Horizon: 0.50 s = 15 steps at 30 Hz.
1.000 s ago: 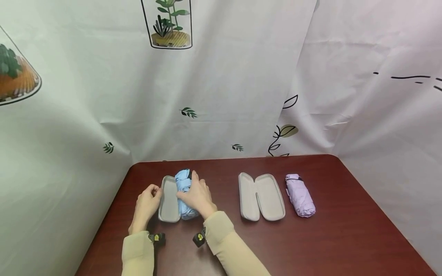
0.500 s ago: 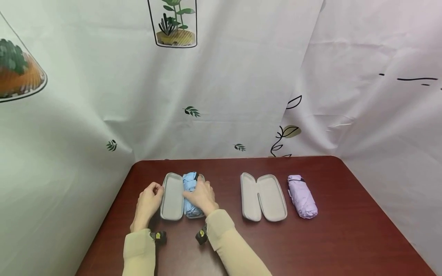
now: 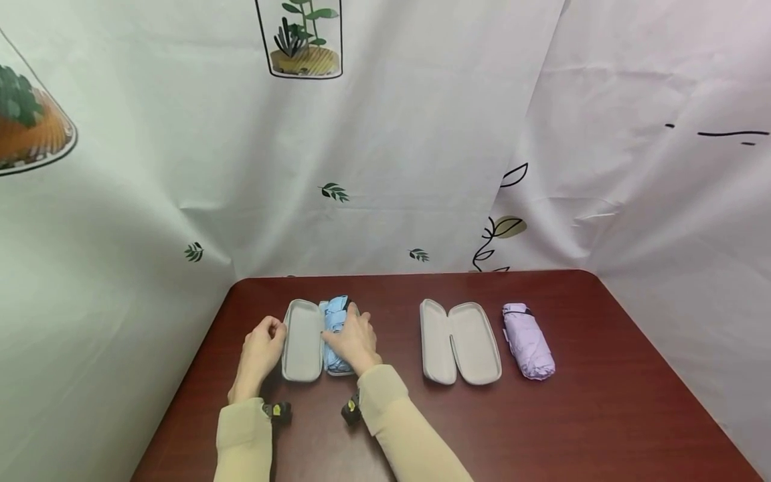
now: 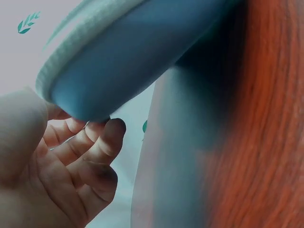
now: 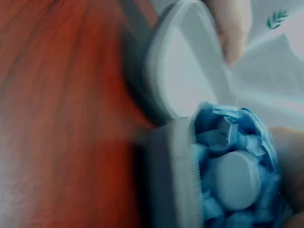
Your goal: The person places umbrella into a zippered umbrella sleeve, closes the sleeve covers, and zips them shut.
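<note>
Blue umbrella (image 3: 335, 318) lies in a grey case (image 3: 303, 343); right hand (image 3: 357, 340) grips it, left hand (image 3: 260, 353) pinches the case's edge.

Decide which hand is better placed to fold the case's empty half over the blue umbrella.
Probably the left hand: its fingers are at the outer edge of the empty half. The right hand is occupied, gripping the blue umbrella in the other half.
</note>
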### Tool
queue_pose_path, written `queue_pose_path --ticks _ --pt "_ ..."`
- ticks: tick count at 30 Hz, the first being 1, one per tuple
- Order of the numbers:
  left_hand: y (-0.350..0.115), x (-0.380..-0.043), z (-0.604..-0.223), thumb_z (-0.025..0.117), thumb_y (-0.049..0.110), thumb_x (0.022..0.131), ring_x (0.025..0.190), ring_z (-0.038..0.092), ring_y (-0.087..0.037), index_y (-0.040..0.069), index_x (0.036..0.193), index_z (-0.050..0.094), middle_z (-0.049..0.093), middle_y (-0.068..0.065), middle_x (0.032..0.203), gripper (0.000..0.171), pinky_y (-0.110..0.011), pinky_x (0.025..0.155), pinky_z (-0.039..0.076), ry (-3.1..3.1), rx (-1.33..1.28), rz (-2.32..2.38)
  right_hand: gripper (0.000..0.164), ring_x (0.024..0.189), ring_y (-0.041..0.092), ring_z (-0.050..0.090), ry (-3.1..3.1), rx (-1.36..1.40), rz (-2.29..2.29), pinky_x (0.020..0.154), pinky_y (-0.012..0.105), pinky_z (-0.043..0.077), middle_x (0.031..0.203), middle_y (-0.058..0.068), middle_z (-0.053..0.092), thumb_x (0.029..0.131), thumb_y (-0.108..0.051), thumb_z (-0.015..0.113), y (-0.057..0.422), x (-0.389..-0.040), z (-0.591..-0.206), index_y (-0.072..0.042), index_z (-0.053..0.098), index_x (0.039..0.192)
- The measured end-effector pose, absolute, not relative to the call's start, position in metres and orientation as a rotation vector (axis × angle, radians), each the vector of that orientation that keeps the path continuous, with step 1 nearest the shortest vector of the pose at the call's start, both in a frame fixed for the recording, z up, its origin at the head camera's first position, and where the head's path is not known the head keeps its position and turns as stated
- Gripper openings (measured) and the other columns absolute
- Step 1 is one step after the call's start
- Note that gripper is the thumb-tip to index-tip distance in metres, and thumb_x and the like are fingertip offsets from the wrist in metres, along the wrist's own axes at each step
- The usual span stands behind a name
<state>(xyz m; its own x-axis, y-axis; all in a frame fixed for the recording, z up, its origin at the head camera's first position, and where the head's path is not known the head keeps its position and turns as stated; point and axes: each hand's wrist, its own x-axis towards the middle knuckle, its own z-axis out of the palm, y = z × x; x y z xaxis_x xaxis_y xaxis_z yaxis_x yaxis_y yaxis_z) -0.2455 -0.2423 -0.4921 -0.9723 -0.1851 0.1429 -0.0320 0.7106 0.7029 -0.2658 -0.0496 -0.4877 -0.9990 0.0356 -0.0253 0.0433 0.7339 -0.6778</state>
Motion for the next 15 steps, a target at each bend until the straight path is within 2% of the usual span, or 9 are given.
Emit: queue_pose_path --ticks 7,15 --pt "-0.239 -0.247 -0.492 0.046 0.02 0.1 0.073 0.049 -0.023 0.006 0.097 0.056 0.053 -0.009 0.081 0.017 -0.035 0.063 0.038 -2.675 0.132 -1.133 0.088 0.086 0.034 0.062 2.996 0.017 -1.036 0.072 0.047 0.051 0.124 0.028 0.048 0.082 -0.044 0.069 -0.054 -0.262 -0.494 -0.003 0.03 0.15" --pt "-0.234 -0.25 -0.495 0.043 0.024 0.103 0.08 0.052 -0.026 0.006 0.104 0.054 0.056 -0.011 0.087 0.022 -0.037 0.069 0.04 -2.656 0.103 -1.186 0.091 0.1 0.038 0.057 2.99 0.01 -0.984 0.086 0.047 0.047 0.129 0.028 0.043 0.087 -0.048 0.061 -0.059 -0.257 -0.502 -0.004 0.019 0.154"
